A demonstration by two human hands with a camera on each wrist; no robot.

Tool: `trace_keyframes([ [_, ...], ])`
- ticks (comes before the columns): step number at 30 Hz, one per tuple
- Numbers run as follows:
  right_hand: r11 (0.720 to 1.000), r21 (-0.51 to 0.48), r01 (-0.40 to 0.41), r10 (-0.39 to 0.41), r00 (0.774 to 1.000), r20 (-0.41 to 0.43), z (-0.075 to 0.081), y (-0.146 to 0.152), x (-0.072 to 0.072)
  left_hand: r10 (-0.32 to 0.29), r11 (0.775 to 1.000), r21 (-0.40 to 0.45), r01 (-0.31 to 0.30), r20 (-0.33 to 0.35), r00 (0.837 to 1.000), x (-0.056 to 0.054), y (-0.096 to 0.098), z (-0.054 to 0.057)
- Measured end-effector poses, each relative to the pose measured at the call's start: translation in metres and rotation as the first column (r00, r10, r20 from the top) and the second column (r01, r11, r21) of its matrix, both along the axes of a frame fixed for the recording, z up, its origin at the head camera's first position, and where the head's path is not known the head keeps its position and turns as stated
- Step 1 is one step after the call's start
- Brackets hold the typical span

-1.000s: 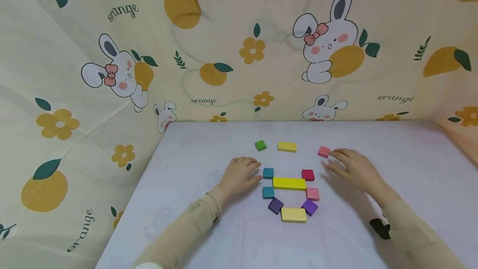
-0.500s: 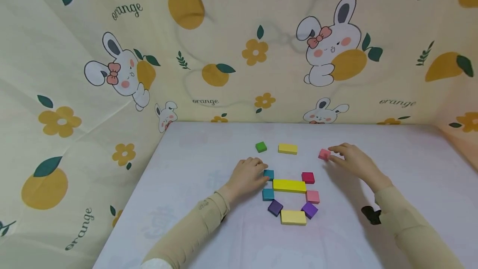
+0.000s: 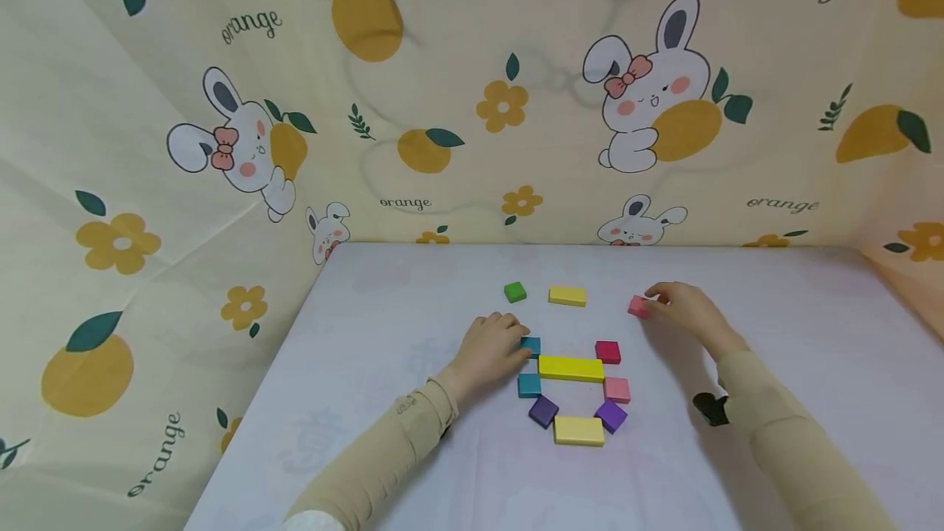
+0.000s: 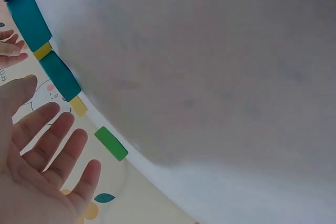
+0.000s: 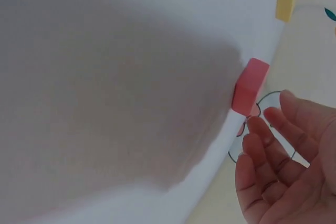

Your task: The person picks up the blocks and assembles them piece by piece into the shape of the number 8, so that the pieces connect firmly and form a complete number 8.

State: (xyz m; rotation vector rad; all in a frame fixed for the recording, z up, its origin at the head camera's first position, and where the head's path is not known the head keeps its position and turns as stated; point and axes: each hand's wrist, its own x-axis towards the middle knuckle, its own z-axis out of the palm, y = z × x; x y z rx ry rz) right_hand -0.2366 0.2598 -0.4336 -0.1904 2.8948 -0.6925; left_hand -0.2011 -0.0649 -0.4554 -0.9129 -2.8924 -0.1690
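My left hand (image 3: 489, 351) hovers at the upper teal block (image 3: 531, 347), its fingertips overlapping that block's left side. The left wrist view has this hand (image 4: 50, 161) with fingers spread and nothing between them. On the right, my other hand (image 3: 689, 314) reaches to a pink block (image 3: 637, 306), fingertips right at its right side. Seen from the right wrist, the fingers of this hand (image 5: 286, 166) are loosely bent, with the pink block (image 5: 251, 86) just beyond them. A green block (image 3: 515, 292) and a pale yellow block (image 3: 567, 296) lie at the back.
Between the hands, blocks form a shape on the white table (image 3: 354, 433): a long yellow bar (image 3: 571, 368), a lower teal block (image 3: 529, 385), a red block (image 3: 608, 351), another pink block (image 3: 616, 390), two purple blocks (image 3: 611, 416) and a pale yellow block (image 3: 578, 431). A printed cloth (image 3: 457, 64) stands behind.
My left hand has moved right, up to the upper teal block. My right hand has shifted slightly left and its fingertips have come over the pink block's right side.
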Motion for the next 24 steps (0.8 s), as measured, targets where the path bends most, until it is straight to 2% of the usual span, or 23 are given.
trace_keyframes([
  [7, 0.997, -0.009, 0.081, -0.08, 0.993, 0.084, -0.005, 0.004, -0.005, 0.011, 1.0, -0.019, -0.011, 0.0, 1.0, -0.002, 0.001, -0.002],
  [15, 0.997, -0.017, 0.081, -0.079, 0.993, 0.093, -0.01, 0.009, -0.007, 0.012, 0.999, -0.029, -0.012, 0.021, 1.0, -0.002, 0.002, -0.001],
  [24, 0.991, -0.048, 0.125, -0.118, 0.984, 0.134, -0.017, 0.006, -0.011, 0.021, 0.999, -0.041, -0.02, 0.02, 1.0, -0.004, 0.005, 0.0],
])
